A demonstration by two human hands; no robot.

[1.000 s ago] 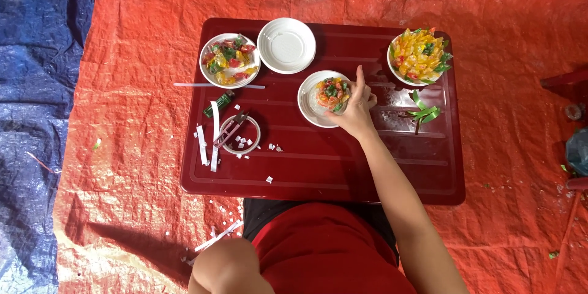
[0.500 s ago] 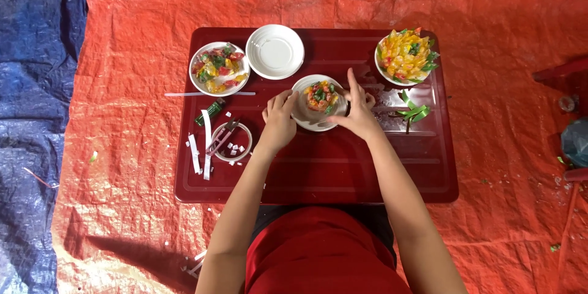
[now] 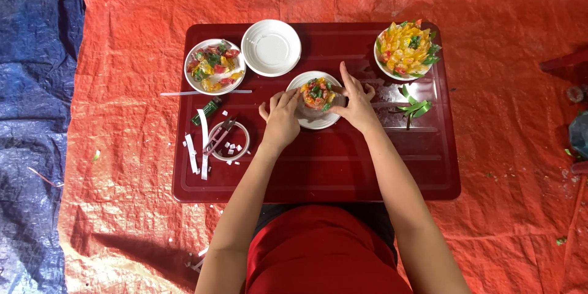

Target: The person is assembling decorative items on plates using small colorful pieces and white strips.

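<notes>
Hands meet at the white plate [image 3: 313, 121] mid-table [image 3: 318, 171]: left hand [image 3: 280, 121] and right hand [image 3: 355, 103] seemingly pinch its colourful candy mound [image 3: 316, 92]; empty white dish [image 3: 271, 47] lies beyond-left.

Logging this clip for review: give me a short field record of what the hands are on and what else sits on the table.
Surface: dark red low table on an orange tarp
Left hand: fingers at the left edge of the small white plate
Right hand: fingers at the right side of the colourful pile on that plate
Far left: plate of mixed colourful pieces
Far middle: empty white plate
Far right: plate of yellow and orange arrangement
Left side: tape roll, small snips, white strips
Right of the hands: green ribbon
</notes>
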